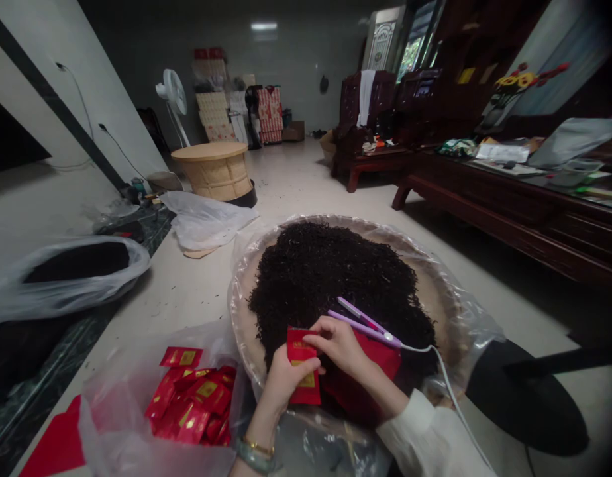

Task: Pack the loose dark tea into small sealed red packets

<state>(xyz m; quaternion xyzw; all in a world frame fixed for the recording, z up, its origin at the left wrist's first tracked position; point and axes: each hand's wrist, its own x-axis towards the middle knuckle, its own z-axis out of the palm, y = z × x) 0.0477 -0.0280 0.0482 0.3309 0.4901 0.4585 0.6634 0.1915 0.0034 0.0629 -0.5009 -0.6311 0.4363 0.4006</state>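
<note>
We have one red packet (306, 394) upright over the near edge of the tray (442, 285). Our left hand (282, 377) grips it by its side, thumb across the front; our right hand (340, 344) pinches it near the top between thumb and fingers. So both hands are closed on the same packet, and neither holds anything else. Whether its top is sealed or what is inside, we cannot tell.

As for progress, we judge that a fair batch is done: a pile of packets (206, 391) lies just left of the tray. Plenty looks left, since loose dark leaves (330, 265) cover most of the tray's floor. The one in our hands seems partway through.

Now the containers. The tray is round, lined with clear plastic that spills over its rim, and holds the leaves. On them, at the tray's near right, lies a purple iron (353, 323), its arms apart, with a white cord (448, 381) running over the tray's rim. Red material (380, 354) lies beside it; we cannot make out what it is. The packets sit in an open plastic bag (112, 411). Farther left of the tray, a clear sack (137, 268) holds more dark stuff.
</note>
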